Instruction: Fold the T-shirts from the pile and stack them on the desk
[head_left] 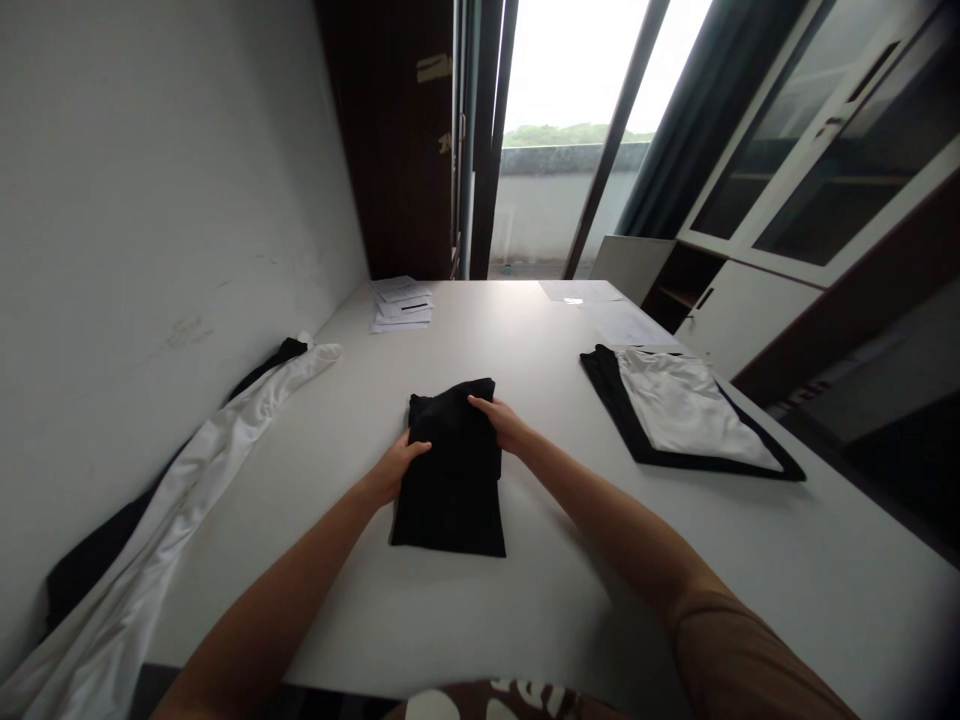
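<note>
A folded black garment [451,490] lies in front of me on the white table [337,590], its far end a little raised and uneven. What kind of garment it is, I cannot tell. My left hand [400,462] grips its left edge, thumb on top and the other fingers hidden beneath. On the right edge, farther up, my right hand [501,420] holds it the same way, its thumb lying over the black cloth.
Folded white cloth [679,400] rests on folded black cloth [780,462] at the right. Long white fabric [202,470] and dark fabric [105,550] lie along the left wall. Paper stacks [403,303] and loose sheets [626,322] occupy the far end.
</note>
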